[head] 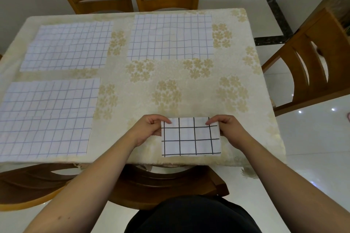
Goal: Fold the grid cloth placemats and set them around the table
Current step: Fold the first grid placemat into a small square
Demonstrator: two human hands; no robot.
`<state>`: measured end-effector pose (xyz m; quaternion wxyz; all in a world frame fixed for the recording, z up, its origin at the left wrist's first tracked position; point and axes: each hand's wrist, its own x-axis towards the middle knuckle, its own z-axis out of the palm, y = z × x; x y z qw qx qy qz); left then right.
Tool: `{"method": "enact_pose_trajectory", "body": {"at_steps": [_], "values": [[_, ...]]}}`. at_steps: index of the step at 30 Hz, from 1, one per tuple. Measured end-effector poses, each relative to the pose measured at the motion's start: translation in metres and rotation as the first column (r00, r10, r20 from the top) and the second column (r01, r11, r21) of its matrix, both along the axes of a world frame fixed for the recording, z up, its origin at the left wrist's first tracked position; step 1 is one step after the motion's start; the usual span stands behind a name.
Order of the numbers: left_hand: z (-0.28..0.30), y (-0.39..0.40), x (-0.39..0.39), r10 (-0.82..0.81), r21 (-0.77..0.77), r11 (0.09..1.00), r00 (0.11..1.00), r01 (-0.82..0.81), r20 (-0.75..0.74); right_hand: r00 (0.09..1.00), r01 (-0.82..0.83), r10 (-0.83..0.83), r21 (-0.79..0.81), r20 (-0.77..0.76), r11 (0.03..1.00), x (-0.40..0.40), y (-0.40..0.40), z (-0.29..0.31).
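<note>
- Now both hands pinch the folded placemat [191, 136] at its far corners: left hand [149, 128], right hand [227, 128].
- Its long axis runs left-right, low centre of frame, equally near both.

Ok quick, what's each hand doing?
Left hand: closed, pinching the folded cloth at its left edge.
Right hand: closed, pinching the same cloth's right edge.

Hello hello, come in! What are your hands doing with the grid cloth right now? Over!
Left hand and right hand pinching the folded grid placemat's far corners at the near table edge. Three placemats lie flat, unfolded. Nothing in the way.
</note>
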<state>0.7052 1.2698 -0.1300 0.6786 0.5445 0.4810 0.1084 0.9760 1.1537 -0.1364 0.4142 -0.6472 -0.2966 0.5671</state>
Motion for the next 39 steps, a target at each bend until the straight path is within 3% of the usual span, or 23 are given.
{"method": "enact_pose_trajectory", "body": {"at_steps": [6,9,12,18,22,25,27,30,34,37,39], "values": [[0.0,0.005,0.002,0.062,-0.218,0.975,0.995,-0.045,0.073,0.984,0.075,-0.083,-0.058,-0.156,0.995,-0.002,0.0,0.0],[-0.001,0.003,0.001,0.037,-0.165,0.986,0.999,-0.032,0.027,0.959,0.121,-0.14,-0.094,-0.247,0.988,-0.005,-0.001,0.0],[-0.006,0.002,-0.005,-0.085,-0.124,0.988,0.996,0.087,0.026,0.984,0.018,-0.032,-0.077,-0.177,0.997,-0.005,-0.004,-0.006],[-0.003,0.001,-0.001,-0.08,-0.136,0.988,0.997,0.078,-0.006,0.989,-0.033,0.018,-0.106,-0.144,0.994,-0.003,-0.007,-0.015],[-0.013,0.007,-0.002,-0.028,-0.061,0.998,0.997,0.024,-0.071,0.999,-0.024,0.019,-0.108,-0.049,0.994,-0.004,-0.007,-0.017],[-0.012,0.007,0.002,-0.019,0.122,0.992,0.995,0.032,-0.099,1.0,-0.009,0.008,-0.044,-0.012,0.999,-0.006,-0.006,-0.013],[-0.011,0.007,0.003,-0.008,0.243,0.97,0.996,0.03,-0.09,0.994,-0.014,0.012,0.017,0.104,1.0,-0.004,-0.004,-0.014],[-0.024,0.011,0.001,-0.061,0.416,0.903,0.99,0.107,-0.124,0.929,-0.107,0.057,0.118,0.365,0.987,0.0,-0.005,-0.026],[-0.056,0.005,-0.006,-0.21,0.628,0.703,0.941,0.334,-0.265,0.648,-0.311,0.067,0.183,0.759,0.933,0.001,-0.017,-0.054],[-0.082,-0.005,-0.012,-0.292,0.672,0.54,0.861,0.508,-0.416,0.5,-0.399,0.094,0.132,0.861,0.907,0.001,-0.033,-0.081],[-0.093,-0.012,-0.016,-0.313,0.66,0.436,0.791,0.612,-0.526,0.478,-0.355,0.085,0.104,0.874,0.929,0.002,-0.046,-0.097]]}}
